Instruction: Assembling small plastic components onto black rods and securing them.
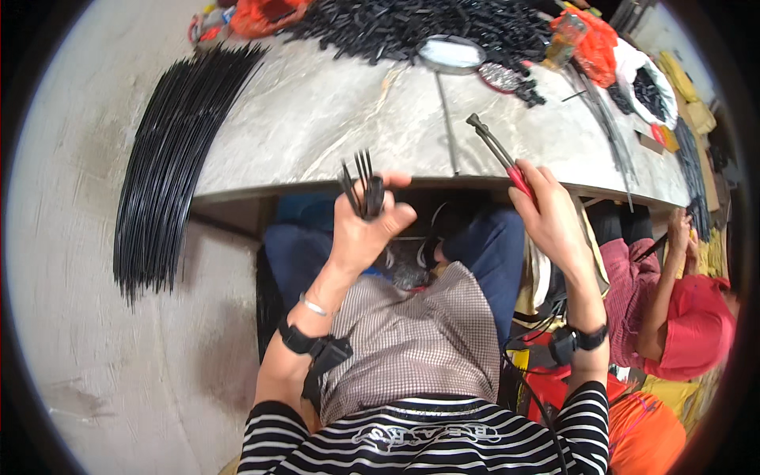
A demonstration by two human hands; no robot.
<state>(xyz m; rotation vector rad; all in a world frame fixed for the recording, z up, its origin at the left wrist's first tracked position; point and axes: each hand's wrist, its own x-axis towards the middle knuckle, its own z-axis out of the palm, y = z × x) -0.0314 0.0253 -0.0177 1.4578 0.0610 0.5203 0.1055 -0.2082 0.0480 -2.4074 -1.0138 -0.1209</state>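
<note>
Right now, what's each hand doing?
Left hand: closed on a small bunch of black pieces.
Right hand: closed on red-handled pliers.

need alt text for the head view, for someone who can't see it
A seated person's left hand holds a small black pronged part while the right hand grips red-handled pliers, at the edge of a grey stone table.

Left hand raised at table near edge, fingers closed around small bunch of black rods, tips fanning upward. Right hand grips red-handled pliers, head over table. Heap of black parts at far edge. Long black rod bundle off left edge. Another person seated right.
</note>
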